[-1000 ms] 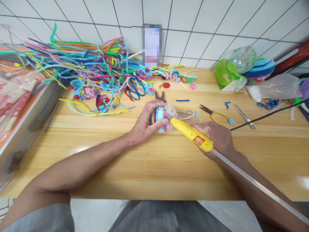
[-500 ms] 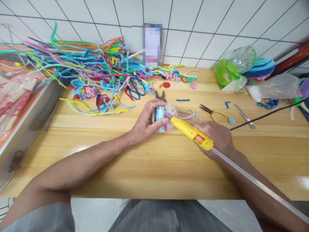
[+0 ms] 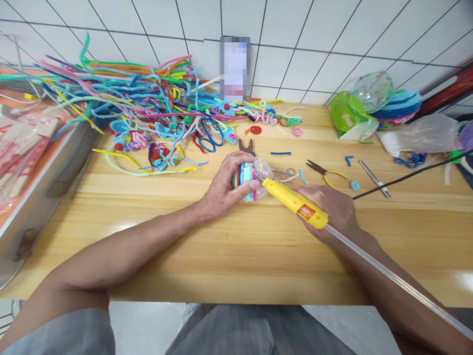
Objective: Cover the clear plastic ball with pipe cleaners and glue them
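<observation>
My left hand (image 3: pixel 231 185) is wrapped round a small rounded piece (image 3: pixel 248 173), banded with colourful pipe cleaners on its left part and see-through on its right. In my right hand (image 3: pixel 332 207) is a yellow hot glue gun (image 3: pixel 291 197), its nozzle at the clear part of the piece. Whether the nozzle touches it I cannot tell. A long clear glue stick (image 3: pixel 388 276) sticks out of the gun's rear and runs over my right forearm. Behind the piece lie dark-jawed pliers (image 3: pixel 246 146), partly hidden, and scissors (image 3: pixel 286 172).
A heap of pipe cleaners (image 3: pixel 136 103) covers the back left, with blue-handled scissors (image 3: pixel 211 135) at its edge. A phone (image 3: pixel 235 69) leans on the tiled wall. Yellow-handled pliers (image 3: pixel 327 172) and a craft knife (image 3: pixel 374 177) lie to the right, near the black cord (image 3: pixel 406 175).
The view has shifted very slightly. Both hands keep the same hold, and the glue gun's nozzle stays at the clear part of the piece.
</observation>
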### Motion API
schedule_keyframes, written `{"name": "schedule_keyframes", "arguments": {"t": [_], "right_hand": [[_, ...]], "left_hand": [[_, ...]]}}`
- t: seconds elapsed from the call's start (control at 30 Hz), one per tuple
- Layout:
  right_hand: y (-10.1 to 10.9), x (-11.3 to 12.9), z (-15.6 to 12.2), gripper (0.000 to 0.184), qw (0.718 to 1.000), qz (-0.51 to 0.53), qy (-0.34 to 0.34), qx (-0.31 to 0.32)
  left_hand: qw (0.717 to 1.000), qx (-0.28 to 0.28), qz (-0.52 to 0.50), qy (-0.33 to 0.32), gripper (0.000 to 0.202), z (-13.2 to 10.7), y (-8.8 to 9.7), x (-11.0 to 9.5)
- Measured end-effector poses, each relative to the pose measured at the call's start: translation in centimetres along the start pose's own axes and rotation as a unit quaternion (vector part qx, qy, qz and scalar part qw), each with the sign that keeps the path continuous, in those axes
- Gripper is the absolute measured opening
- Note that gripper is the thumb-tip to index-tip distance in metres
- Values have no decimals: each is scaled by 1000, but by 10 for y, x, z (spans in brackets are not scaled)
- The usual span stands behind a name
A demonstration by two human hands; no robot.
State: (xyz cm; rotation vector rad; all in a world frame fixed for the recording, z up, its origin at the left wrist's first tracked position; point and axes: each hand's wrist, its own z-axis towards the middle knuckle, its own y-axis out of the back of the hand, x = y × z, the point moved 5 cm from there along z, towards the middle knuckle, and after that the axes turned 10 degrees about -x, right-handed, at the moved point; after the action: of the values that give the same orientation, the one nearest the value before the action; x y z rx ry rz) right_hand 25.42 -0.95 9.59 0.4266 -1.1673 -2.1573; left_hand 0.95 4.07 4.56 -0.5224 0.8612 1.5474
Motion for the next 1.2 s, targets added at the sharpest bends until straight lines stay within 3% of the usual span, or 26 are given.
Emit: {"name": "schedule_keyframes", "arguments": {"t": [0.3, 0.47, 0.67, 0.97, 1.2], "right_hand": [[3, 2, -3, 30, 998, 18, 29, -46], [-1, -1, -3, 27, 1000, -2, -1, 7], [6, 6, 0, 27, 997, 21, 44, -60], [3, 2, -3, 27, 998, 12, 29, -47], [4, 4, -3, 33, 996, 36, 31, -81]], "left_hand": [[1000, 4, 3, 4, 48, 1, 0, -1], [1000, 2, -1, -3, 47, 1, 0, -1], [1000, 7, 1, 6, 49, 1, 0, 0], [1000, 2, -12, -5, 48, 1, 0, -1], [1000, 1, -7, -5, 48, 1, 0, -1]]}}
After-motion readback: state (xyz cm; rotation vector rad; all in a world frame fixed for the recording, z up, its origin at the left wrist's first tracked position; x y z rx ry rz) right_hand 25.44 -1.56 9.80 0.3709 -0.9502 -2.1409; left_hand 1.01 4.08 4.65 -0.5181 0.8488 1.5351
